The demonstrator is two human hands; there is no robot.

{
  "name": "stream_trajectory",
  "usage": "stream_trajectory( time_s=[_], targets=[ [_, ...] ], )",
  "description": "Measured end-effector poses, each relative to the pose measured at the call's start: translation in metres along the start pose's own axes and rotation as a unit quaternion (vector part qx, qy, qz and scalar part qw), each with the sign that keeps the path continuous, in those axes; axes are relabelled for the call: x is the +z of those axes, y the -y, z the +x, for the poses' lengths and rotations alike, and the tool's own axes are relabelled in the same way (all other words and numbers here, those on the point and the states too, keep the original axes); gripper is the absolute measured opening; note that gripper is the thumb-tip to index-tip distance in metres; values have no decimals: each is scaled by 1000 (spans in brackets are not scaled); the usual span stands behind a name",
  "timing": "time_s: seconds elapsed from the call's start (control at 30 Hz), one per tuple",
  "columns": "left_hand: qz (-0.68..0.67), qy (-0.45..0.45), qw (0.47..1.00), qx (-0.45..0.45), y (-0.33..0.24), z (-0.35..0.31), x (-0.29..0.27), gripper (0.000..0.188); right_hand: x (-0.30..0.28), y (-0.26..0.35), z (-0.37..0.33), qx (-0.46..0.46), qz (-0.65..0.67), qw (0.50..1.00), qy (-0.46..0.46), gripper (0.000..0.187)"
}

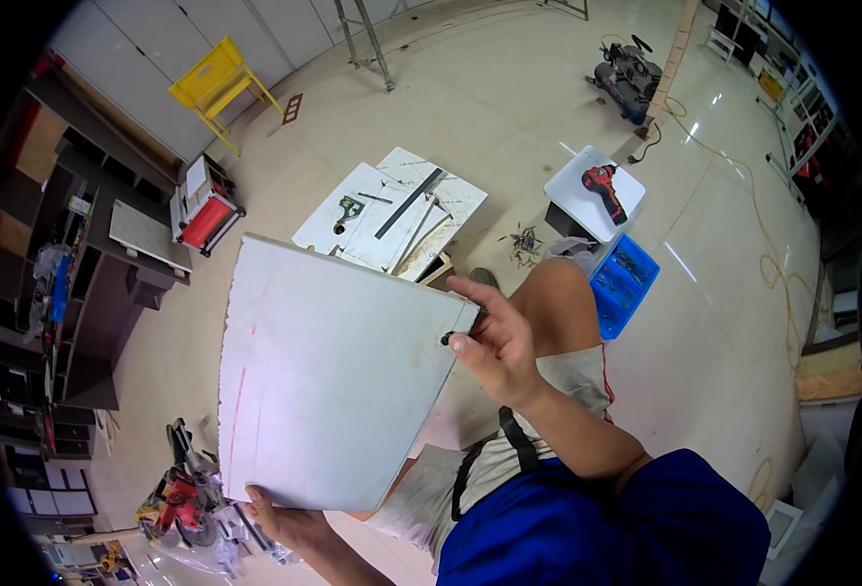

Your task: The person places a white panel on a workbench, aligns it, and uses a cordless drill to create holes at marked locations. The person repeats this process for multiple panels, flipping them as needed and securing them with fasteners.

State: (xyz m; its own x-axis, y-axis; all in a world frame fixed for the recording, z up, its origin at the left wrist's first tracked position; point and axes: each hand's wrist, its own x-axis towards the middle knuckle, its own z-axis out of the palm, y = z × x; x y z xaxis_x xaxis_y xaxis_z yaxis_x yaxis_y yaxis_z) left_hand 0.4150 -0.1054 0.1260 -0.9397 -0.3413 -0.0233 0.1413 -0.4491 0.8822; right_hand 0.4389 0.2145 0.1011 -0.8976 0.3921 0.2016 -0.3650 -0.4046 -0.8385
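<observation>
A large white board (328,376) with rough, chipped edges is held up in front of me, tilted. Red marks and thin pencil lines run down its left side. My left hand (280,520) grips its lower left corner, thumb on the face and the other fingers hidden beneath. At the right corner, my right hand (494,344) is closed round the edge with the index finger raised. Its thumb tip presses beside a small black knob-like piece (447,339) on the board's face. The board hides part of my lap and of the low worktable behind.
A low white worktable (363,186) carries a dark metal strip and a green tool. To the right stand a white lid with a red cordless drill (604,192) and a blue parts tray (626,293). Loose screws (524,246) lie on the floor. A mitre saw (182,503) stands lower left.
</observation>
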Motion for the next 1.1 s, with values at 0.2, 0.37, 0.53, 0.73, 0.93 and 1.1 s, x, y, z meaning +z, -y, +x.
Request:
stream_trajectory(
  time_s=[0.2,0.37,0.53,0.73,0.93,1.1],
  targets=[
    [-10,-1,1000,-1,11,0,-13,53,5,7,-1,-23,-53,998,11,60],
    [-45,-5,999,-19,19,0,-23,49,3,4,-2,3,-45,999,23,54],
    [-9,1,998,63,17,-12,-27,46,-13,-20,5,46,51,997,17,50],
    [137,76,858,489,-31,-27,14,40,-15,-51,17,123,219,968,-21,46],
    [172,242,765,571,-32,18,41,39,-79,-37,38,88,84,986,-116,38],
    [324,277,796,430,57,92,57,36,-123,-14,28,5,-250,953,-170,23]
  ],
)
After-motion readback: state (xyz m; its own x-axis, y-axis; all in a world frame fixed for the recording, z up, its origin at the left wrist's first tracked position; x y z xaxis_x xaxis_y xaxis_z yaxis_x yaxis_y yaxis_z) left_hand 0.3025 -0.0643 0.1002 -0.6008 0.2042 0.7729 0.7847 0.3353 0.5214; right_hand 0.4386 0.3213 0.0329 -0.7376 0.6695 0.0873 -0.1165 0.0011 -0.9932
